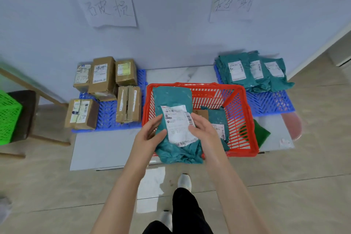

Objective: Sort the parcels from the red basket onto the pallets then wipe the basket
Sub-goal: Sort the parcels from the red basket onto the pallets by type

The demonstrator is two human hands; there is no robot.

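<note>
I hold a teal bag parcel with a white label over the near left part of the red basket. My left hand grips its left edge, thumb on top. My right hand holds its right side, fingers over the label. Inside the basket lie another teal bag and a brown cardboard piece. The left blue pallet carries several brown boxes. The right blue pallet carries several teal bags.
A green cloth lies right of the basket on a pale tile. Two handwritten paper signs hang on the wall above the pallets. A green crate sits on a wooden chair at left. My feet stand just below the basket.
</note>
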